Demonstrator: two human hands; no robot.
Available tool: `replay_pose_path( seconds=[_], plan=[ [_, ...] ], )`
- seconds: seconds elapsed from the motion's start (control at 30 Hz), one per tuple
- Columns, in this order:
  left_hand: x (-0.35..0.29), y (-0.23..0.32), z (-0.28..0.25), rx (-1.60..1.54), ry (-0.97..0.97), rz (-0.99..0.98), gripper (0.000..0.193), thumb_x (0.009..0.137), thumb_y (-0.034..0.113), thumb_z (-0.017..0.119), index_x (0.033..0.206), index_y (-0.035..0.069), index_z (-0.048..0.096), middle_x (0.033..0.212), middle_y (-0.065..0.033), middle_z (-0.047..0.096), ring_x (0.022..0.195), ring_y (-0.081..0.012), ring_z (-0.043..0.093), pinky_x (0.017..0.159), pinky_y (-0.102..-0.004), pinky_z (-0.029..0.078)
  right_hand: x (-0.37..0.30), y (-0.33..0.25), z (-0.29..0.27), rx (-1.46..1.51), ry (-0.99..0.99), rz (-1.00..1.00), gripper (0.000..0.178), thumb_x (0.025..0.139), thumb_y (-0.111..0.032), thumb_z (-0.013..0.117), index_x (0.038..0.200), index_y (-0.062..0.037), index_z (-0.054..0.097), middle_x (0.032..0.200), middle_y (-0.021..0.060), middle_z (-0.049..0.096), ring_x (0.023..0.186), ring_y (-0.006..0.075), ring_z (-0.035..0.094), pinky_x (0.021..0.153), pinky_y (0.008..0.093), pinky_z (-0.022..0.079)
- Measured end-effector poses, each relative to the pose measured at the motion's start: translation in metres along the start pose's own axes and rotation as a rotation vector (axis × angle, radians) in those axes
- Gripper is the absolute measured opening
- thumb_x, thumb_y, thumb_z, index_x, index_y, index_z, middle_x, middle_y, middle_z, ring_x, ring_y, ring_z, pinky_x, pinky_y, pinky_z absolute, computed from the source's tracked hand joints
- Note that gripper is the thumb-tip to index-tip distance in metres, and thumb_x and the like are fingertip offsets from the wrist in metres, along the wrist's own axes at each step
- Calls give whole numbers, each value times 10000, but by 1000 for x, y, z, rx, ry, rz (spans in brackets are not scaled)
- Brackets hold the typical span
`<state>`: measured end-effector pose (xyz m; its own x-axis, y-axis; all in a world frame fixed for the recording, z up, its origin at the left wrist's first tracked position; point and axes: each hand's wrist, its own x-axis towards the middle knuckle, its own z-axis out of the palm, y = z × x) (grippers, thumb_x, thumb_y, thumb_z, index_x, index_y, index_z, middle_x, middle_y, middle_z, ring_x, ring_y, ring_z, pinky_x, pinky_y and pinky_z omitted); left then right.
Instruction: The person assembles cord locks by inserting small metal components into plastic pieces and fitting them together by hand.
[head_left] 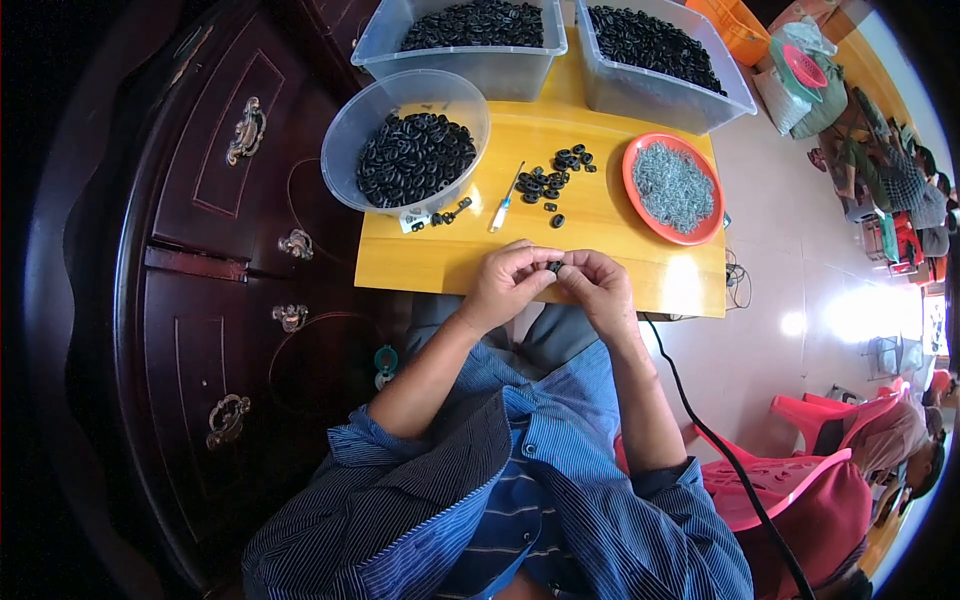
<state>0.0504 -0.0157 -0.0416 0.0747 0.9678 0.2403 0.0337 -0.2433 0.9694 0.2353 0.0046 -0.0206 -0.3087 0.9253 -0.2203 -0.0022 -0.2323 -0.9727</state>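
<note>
Both my hands meet over the front edge of the yellow table (420, 262). My left hand (512, 285) and my right hand (600, 287) pinch one small black oval part (555, 267) between thumbs and fingertips; the fingers cover most of it. Just beyond them lies a loose group of black oval parts (540, 187) with holes. To the left of that group is a screwdriver (502, 210) with a pale handle. At the right, an orange-red plate (629, 190) holds a heap of small silvery metal pieces (674, 188), too fine to tell apart.
A round clear tub (335, 150) and two clear bins (480, 75) full of black parts stand at the table's left and back. Dark drawers (215, 300) rise on the left. A black cable (700, 425) and pink chair (775, 485) are at the right, with people beyond.
</note>
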Motion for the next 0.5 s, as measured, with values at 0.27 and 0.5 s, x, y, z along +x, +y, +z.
replay_pose_path(
  seconds=[0.27, 0.5],
  plan=[
    [5, 18, 0, 140, -85, 2, 392, 845, -15, 730, 1229, 34, 671, 972, -33, 638, 713, -76, 580, 647, -231, 509, 0, -6, -5, 103, -67, 89, 173, 1011, -214, 646, 1030, -45, 675, 909, 3, 694, 797, 79, 647, 748, 245, 544],
    [12, 36, 13, 495, 105, 181, 433, 763, 76, 780, 1176, 58, 652, 986, -107, 646, 794, -261, 676, 700, -367, 565, 6, 2, 2, 324, -22, 146, 178, 1017, -220, 620, 1027, -51, 674, 919, 29, 714, 816, 105, 672, 778, 277, 564]
  ],
)
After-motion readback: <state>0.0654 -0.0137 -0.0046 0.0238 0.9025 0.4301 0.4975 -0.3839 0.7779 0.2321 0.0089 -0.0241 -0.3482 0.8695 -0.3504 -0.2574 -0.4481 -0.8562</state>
